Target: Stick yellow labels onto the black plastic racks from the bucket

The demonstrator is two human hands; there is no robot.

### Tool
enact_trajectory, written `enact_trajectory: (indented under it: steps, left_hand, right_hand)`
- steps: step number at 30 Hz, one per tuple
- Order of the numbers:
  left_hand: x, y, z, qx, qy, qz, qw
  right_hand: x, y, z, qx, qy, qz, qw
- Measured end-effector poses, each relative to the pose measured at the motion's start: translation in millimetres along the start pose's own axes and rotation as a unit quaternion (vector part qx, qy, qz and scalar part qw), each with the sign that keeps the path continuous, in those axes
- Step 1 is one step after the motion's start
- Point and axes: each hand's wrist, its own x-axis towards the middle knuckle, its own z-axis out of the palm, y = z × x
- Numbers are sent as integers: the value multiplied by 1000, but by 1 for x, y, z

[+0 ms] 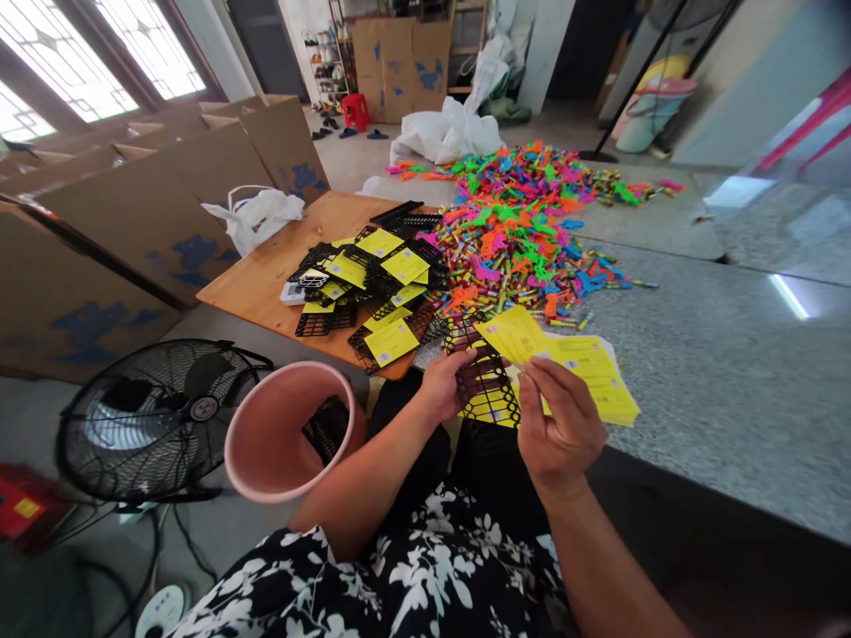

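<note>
My left hand (447, 383) is closed around the edge of a black plastic rack (488, 383) with rows of round holes. A yellow printed card (513, 335) is pinched between the thumb and fingers of my right hand (558, 416), just above the rack's right side. Behind my right hand lies a stack of yellow cards (595, 377) on the stone counter. To the left, more black racks (325, 321) are heaped on a wooden board, with several yellow cards (392, 341) set on or in them.
Colourful plastic toy guns (511, 239) and small tubes form a big pile on the counter (718, 354). A pink bucket (292, 434) with black racks inside stands by my left arm. Beyond it are a floor fan (160, 421), cardboard boxes (166, 186) and a white plastic bag (256, 217) on the wooden board (259, 283).
</note>
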Motion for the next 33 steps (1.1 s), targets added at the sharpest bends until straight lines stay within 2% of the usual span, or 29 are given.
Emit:
enact_trajectory:
  steps: [5, 10, 15, 23, 33]
  left_hand:
    - [0, 2, 6, -33, 8, -4, 999]
    - [-3, 2, 13, -59, -31, -40, 997]
    - [-5, 3, 19, -75, -20, -24, 997]
    - [-2, 0, 10, -48, 1, -40, 998]
    - [2, 1, 11, -53, 14, 12, 998]
  right_hand:
    - [-9, -5, 7, 8, -29, -3, 1000]
    - [-14, -11, 15, 27, -49, 4, 998]
    - [-14, -13, 18, 40, -49, -7, 998]
    - [-20, -10, 20, 41, -57, -13, 997]
    - [-25, -9, 24, 53, -95, -7, 994]
